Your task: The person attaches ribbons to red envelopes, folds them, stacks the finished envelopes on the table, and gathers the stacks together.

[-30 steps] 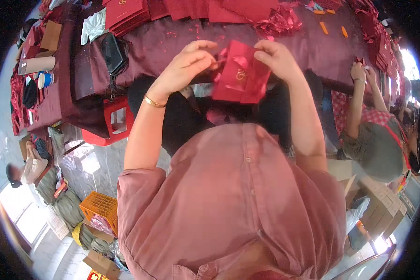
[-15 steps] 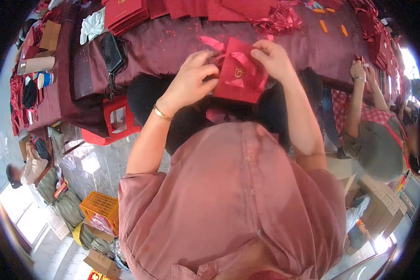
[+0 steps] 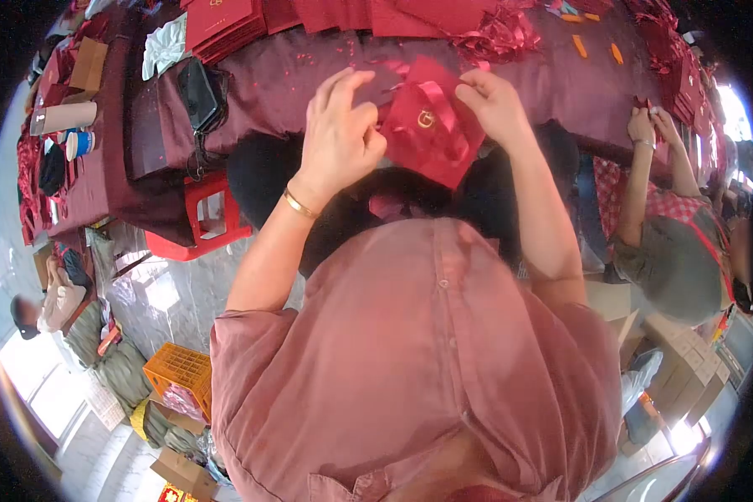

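Observation:
A small red gift bag (image 3: 418, 146) with a gold emblem hangs tilted over my lap at the table's near edge. Pink-red ribbon (image 3: 437, 94) runs loosely across its front. My right hand (image 3: 495, 102) pinches the bag's upper right edge between thumb and fingers. To the left of the bag is my left hand (image 3: 340, 130), raised, its fingers apart and partly bent, holding nothing that I can see. The bag and ribbon are slightly smeared by motion.
Stacked red bags (image 3: 219, 25) and a heap of ribbon (image 3: 498, 38) lie on the cloth-covered table (image 3: 276, 79). A black phone-like case (image 3: 201, 96) is to the left, orange pieces (image 3: 579, 46) to the right. A co-worker's hands (image 3: 651, 125) work at far right. A red stool (image 3: 213, 217) stands below.
My left hand has come away from the bag, up and left, with its fingers spreading. The bag has swung into a tilt while my right hand keeps its pinch.

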Motion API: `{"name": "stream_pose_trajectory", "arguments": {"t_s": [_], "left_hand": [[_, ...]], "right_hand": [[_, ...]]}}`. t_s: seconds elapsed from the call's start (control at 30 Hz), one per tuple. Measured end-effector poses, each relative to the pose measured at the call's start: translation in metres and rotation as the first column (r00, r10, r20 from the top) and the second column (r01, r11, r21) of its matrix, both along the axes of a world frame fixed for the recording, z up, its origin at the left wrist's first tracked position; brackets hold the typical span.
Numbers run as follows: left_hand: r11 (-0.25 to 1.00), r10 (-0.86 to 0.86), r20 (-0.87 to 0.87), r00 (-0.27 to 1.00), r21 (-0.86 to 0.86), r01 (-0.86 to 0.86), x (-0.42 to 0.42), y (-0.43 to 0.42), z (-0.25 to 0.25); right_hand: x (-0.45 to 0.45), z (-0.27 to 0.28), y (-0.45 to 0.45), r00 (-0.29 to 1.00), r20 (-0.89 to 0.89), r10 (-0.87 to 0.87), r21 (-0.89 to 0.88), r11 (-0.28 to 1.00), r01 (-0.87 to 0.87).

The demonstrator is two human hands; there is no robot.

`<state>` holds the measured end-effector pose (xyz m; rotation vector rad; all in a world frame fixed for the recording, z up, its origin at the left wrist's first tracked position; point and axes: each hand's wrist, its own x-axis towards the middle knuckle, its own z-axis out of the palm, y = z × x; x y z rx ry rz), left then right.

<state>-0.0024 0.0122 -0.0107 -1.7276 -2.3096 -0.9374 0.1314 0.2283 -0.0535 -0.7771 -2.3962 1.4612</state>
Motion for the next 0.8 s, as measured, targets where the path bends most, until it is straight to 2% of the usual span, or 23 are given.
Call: {"name": "stream_pose_trajectory", "arguments": {"t_s": [0.03,0.1,0.17,0.23,0.37,0.43,0.47,0.53,0.63,0.73,0.77,0.8], "left_hand": [[1.0,0.002,-0.001,1.0,0.0,-0.002,-0.001,-0.001,-0.001],[0.994,0.066,0.332,0.941,-0.104,-0.033,-0.004,-0.002,-0.01],[0.997,0.069,0.357,0.931,-0.042,-0.057,-0.005,0.001,-0.015],[0.968,0.209,0.709,0.673,-0.052,-0.246,0.001,0.007,-0.012],[0.977,0.137,0.686,0.714,0.026,-0.212,0.0,0.013,-0.022],[0.986,0.168,0.596,0.785,-0.089,-0.143,-0.001,0.013,-0.024],[0.986,0.164,0.597,0.785,-0.088,-0.14,-0.002,0.013,-0.026],[0.99,0.119,0.523,0.844,0.003,-0.141,-0.002,0.013,-0.029],[0.989,0.12,0.428,0.896,0.022,-0.143,-0.002,0.01,-0.029],[0.989,0.125,0.505,0.854,0.009,-0.15,-0.008,0.005,-0.025],[0.979,0.149,0.442,0.884,0.062,-0.196,-0.018,0.001,-0.038],[0.961,0.224,0.476,0.851,0.036,-0.273,-0.036,-0.008,-0.039]], "right_hand": [[0.001,0.006,-0.001,1.0,-0.01,-0.011,-0.004,1.0,0.011],[0.0,0.015,-0.002,1.0,-0.016,-0.023,-0.008,1.0,0.023],[-0.002,0.019,-0.003,1.0,0.03,0.003,0.001,1.0,-0.003],[-0.002,0.013,-0.002,1.0,0.018,0.024,-0.016,1.0,-0.024],[-0.003,0.015,-0.005,0.998,0.019,0.064,-0.04,0.997,-0.064],[-0.003,0.016,-0.007,0.998,0.025,0.062,-0.044,0.997,-0.061],[-0.002,0.017,-0.007,0.998,0.03,0.057,-0.047,0.997,-0.055],[0.0,0.018,-0.006,0.997,0.035,0.066,-0.049,0.997,-0.064],[0.0,0.013,-0.005,0.996,0.024,0.085,-0.076,0.994,-0.083],[0.003,0.013,-0.003,0.996,0.031,0.078,-0.109,0.991,-0.074],[0.005,0.013,-0.002,0.996,0.05,0.067,-0.117,0.991,-0.061],[0.011,0.011,0.006,0.998,0.039,0.051,-0.149,0.988,-0.044]]}}
